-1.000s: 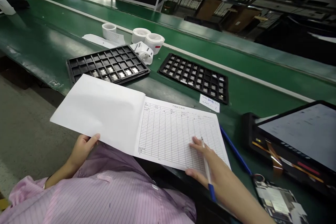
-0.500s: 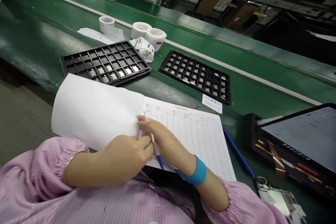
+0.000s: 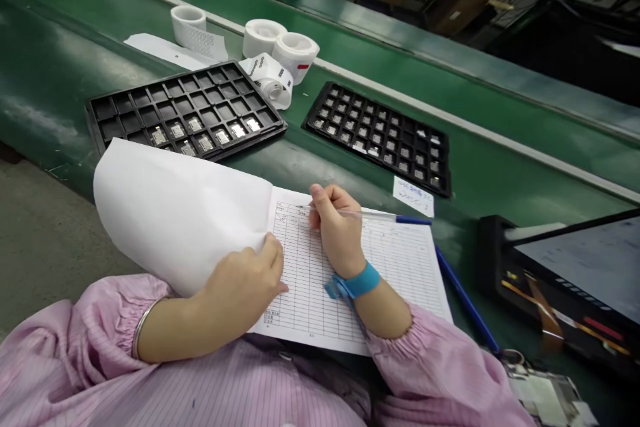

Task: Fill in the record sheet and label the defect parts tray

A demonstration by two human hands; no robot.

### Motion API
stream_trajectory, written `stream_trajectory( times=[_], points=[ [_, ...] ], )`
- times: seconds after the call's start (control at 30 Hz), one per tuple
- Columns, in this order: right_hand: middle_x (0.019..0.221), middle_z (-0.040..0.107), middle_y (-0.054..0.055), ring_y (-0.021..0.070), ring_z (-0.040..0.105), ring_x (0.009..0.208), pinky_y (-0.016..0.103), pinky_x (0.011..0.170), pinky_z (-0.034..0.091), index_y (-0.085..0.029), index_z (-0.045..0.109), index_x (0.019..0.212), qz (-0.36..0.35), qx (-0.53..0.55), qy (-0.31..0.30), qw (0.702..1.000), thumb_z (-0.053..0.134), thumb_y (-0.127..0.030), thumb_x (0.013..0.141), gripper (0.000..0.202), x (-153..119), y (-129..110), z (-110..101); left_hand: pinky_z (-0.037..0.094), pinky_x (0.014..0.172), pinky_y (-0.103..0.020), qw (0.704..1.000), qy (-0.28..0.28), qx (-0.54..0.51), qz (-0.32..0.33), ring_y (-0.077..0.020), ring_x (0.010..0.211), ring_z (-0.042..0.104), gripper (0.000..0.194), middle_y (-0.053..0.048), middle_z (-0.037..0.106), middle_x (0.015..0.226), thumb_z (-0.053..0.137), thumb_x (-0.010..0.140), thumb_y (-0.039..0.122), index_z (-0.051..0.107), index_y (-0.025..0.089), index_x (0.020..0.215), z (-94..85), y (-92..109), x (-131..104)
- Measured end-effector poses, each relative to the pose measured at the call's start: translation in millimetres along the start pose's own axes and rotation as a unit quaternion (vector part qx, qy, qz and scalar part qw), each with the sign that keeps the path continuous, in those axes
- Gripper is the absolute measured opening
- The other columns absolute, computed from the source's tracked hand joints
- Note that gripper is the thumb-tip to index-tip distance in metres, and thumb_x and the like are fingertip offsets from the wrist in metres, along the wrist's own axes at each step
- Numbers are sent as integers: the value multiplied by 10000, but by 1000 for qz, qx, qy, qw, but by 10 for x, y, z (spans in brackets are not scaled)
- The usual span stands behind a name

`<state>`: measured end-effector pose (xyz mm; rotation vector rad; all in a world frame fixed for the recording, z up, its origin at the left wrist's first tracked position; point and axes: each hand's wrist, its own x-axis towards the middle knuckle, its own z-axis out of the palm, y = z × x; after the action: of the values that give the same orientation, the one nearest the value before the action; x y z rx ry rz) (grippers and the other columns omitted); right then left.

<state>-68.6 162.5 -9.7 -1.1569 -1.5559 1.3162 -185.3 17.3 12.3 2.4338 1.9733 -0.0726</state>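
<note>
An open booklet lies before me, its printed table page (image 3: 400, 260) on the right and a blank white page (image 3: 185, 207) curling up on the left. My left hand (image 3: 247, 280) presses near the fold with bent fingers, touching the edge of the curled page. Above the upper part of the table, my right hand (image 3: 340, 223), with a blue wristband, is closed round a clear pen (image 3: 377, 215). The blue end of the pen points right, and its tip is near the header rows.
Two black trays of small metal parts, one (image 3: 190, 110) at left and one (image 3: 380, 137) at right, stand beyond the booklet. White rolls (image 3: 295, 57) are behind. A handwritten label (image 3: 414, 196), a blue strap (image 3: 465, 297) and a screen device (image 3: 580, 267) are at right.
My right hand has moved up and right from my left hand, and the pen has swung from pointing down to lying nearly level. My left hand now rests by the fold.
</note>
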Motion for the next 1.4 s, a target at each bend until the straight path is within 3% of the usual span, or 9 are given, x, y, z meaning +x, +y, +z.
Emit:
stream_trajectory(
  times=[0.13, 0.2, 0.3, 0.43, 0.6, 0.77, 1.07, 1.4],
  points=[
    [382, 458, -77, 62, 345, 352, 184, 400, 278, -204, 479, 717, 37, -1, -51, 998, 575, -514, 852, 351, 24, -1, -92, 507, 480, -296, 994, -107, 21, -1, -180, 661, 644, 665, -142, 270, 1504, 590, 847, 499, 431, 150, 1391, -133, -201, 17],
    [383, 465, -79, 63, 356, 348, 179, 397, 281, -207, 473, 734, 47, 12, -65, 997, 582, -506, 849, 339, 49, -11, -114, 501, 466, -307, 989, -146, 27, 23, -185, 648, 645, 669, -129, 263, 1509, 591, 845, 506, 408, 194, 1407, -176, -300, 19],
    [376, 469, -76, 58, 341, 338, 174, 379, 269, -207, 452, 710, 55, 20, -47, 997, 584, -512, 844, 359, 85, -31, -101, 493, 470, -298, 993, -100, 33, 50, -181, 644, 640, 552, -151, 365, 1461, 509, 899, 483, 486, 160, 1346, -156, -322, 81],
    [379, 503, -59, 55, 327, 313, 174, 337, 235, -208, 422, 673, 95, 9, -53, 994, 635, -521, 798, 399, 105, -83, -57, 486, 462, -288, 999, -15, 10, 29, -150, 617, 612, 584, -131, 313, 1490, 497, 904, 489, 464, 127, 1361, -34, -179, 263],
    [463, 562, -41, 70, 427, 369, 195, 384, 325, -205, 446, 649, 24, -1, 4, 1000, 720, -433, 748, 371, 29, -99, -18, 493, 472, -296, 999, -38, -39, -1, -153, 639, 610, 726, -115, 308, 1496, 532, 867, 548, 353, 129, 1432, 32, -125, 389],
    [394, 454, -63, 81, 400, 375, 228, 426, 359, -216, 362, 560, -7, -45, 42, 998, 674, -373, 800, 424, -23, -52, 8, 493, 480, -294, 997, -46, -58, -5, -155, 656, 612, 767, -94, 282, 1510, 565, 834, 576, 363, 136, 1427, -3, -173, 404],
    [432, 452, -54, 83, 421, 409, 227, 452, 388, -213, 355, 537, -23, -91, 32, 995, 586, -320, 858, 409, -34, -25, 15, 462, 476, -301, 993, -88, -73, -6, -146, 628, 602, 733, -120, 274, 1518, 555, 848, 557, 313, 225, 1455, -28, -158, 447],
    [435, 441, -57, 80, 407, 417, 225, 466, 385, -210, 339, 540, -22, -107, 28, 994, 575, -311, 863, 413, -31, -5, 10, 463, 444, -295, 997, -49, -61, -5, -144, 599, 579, 729, -86, 320, 1501, 573, 826, 577, 373, 215, 1427, 17, -172, 431]
  ],
)
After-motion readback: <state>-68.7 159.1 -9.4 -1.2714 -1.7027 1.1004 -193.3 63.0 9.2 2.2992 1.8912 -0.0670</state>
